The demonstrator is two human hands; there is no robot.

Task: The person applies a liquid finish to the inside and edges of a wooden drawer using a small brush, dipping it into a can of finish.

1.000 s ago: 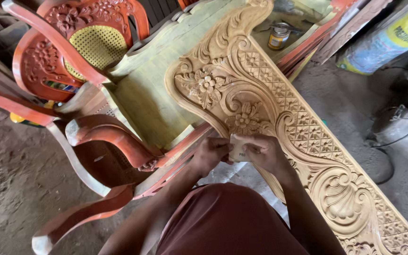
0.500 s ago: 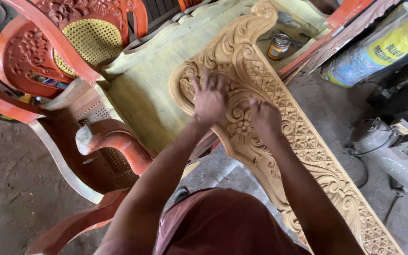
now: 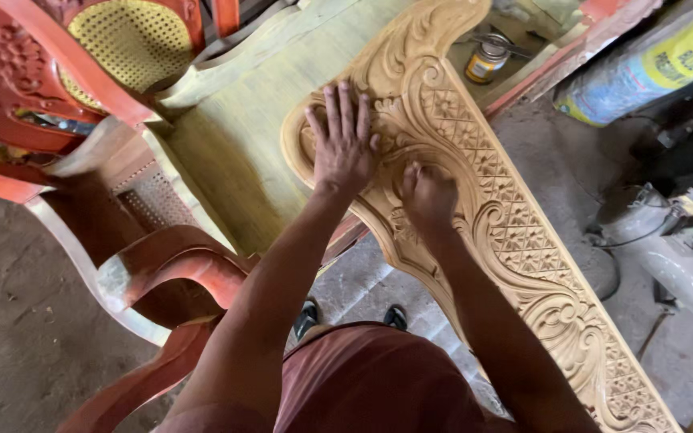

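The left hand (image 3: pixel 345 152) lies flat on the carved board (image 3: pixel 515 240), and the right hand (image 3: pixel 428 195) is just beside it. To the right, the board is bare and open. To the left, the flat green panel (image 3: pixel 234 160) is free. Red chairs (image 3: pixel 82 96) crowd the far left. A tin (image 3: pixel 487 60) stands past the board's top. A machine (image 3: pixel 675 232) blocks the right side.
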